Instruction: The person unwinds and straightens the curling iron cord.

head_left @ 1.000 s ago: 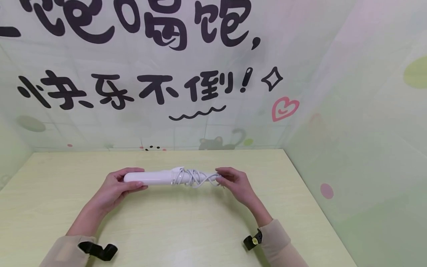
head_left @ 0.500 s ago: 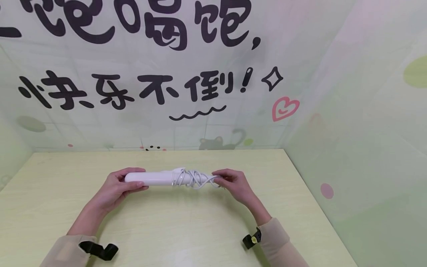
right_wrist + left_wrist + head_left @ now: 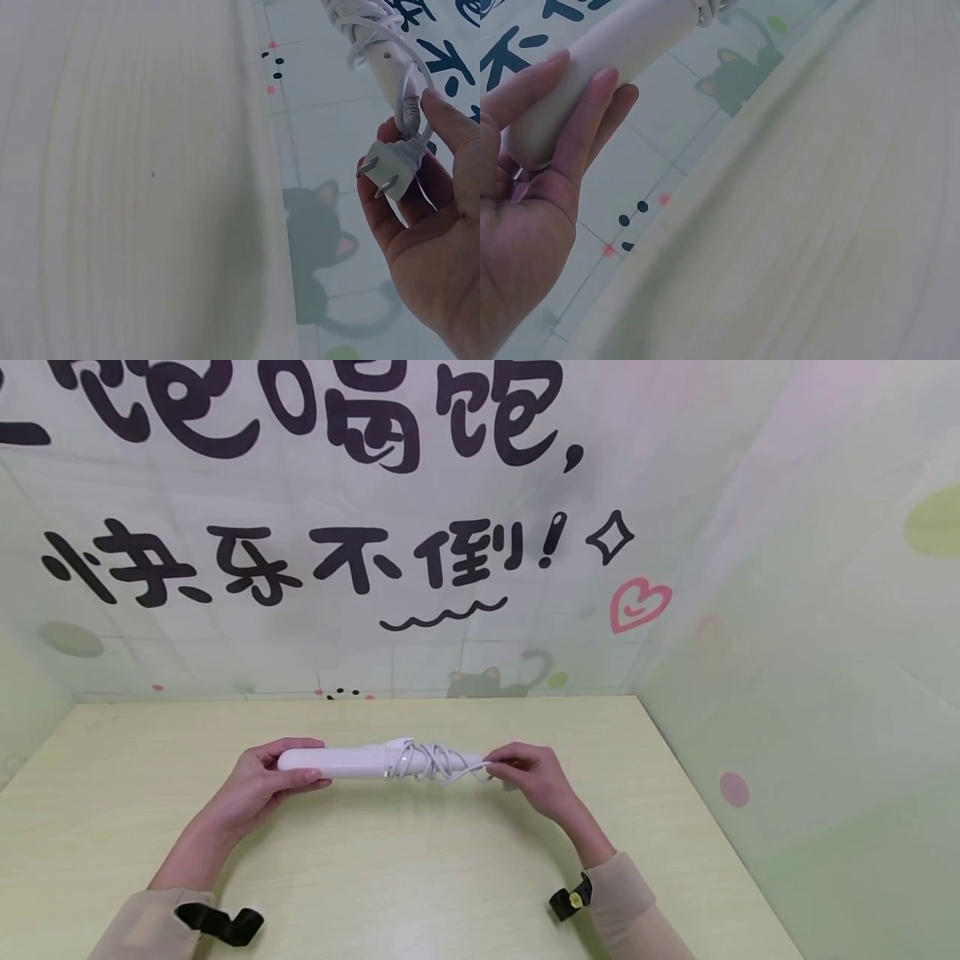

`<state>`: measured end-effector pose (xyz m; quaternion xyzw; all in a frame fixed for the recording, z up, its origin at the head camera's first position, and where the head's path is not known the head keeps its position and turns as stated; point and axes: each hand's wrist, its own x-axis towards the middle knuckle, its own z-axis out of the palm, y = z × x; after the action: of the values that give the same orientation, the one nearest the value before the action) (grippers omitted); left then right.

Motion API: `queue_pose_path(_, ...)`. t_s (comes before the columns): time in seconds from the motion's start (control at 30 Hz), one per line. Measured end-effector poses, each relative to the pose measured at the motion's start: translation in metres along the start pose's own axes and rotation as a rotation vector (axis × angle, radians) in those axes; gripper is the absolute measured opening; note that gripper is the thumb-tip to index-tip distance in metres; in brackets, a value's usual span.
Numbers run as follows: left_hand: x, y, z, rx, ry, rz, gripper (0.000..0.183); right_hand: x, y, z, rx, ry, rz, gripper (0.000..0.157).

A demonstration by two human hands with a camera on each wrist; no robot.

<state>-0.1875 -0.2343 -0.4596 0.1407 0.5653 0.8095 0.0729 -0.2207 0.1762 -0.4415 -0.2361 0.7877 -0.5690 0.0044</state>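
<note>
A white rod-shaped electric appliance, perhaps a hair curler, is held level above the table. My left hand grips its smooth, rounded end between thumb and fingers. Grey-white power cord winds in loose crossing loops around the other end. There my right hand pinches a length of the cord between thumb and fingers. In the right wrist view, a two-pin plug sits in front of the fingers, its prongs pointing away from the palm. The left wrist view shows the rounded end close to the palm.
Pale wood-look table lies beneath both hands. A printed wall with black lettering rises along its back edge, and a side wall stands at the right. Black straps are on both sleeves.
My right fingers have shifted on the cord beside the appliance's end, and the plug now shows below that hand. The left hand and the appliance stay nearly still.
</note>
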Motion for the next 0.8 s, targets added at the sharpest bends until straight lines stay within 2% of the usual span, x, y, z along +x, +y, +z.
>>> queue_pose_path(0.17,-0.001,-0.001,-0.001,-0.006,0.0,-0.002,0.035,-0.004,0.004,-0.001,0.011,0.005,0.0,0.014)
queue_pose_path(0.37,-0.003,-0.001,-0.004,-0.028,0.016,0.011,0.036,-0.01,0.004,-0.007,0.006,0.018,0.058,0.014)
queue_pose_path(0.67,-0.005,0.0,-0.009,-0.074,0.001,0.034,0.037,-0.015,0.01,-0.017,-0.022,-0.025,0.102,0.016)
queue_pose_path(0.8,-0.006,0.001,-0.013,-0.103,-0.017,0.06,0.039,-0.017,0.013,-0.025,-0.042,0.021,0.106,0.015)
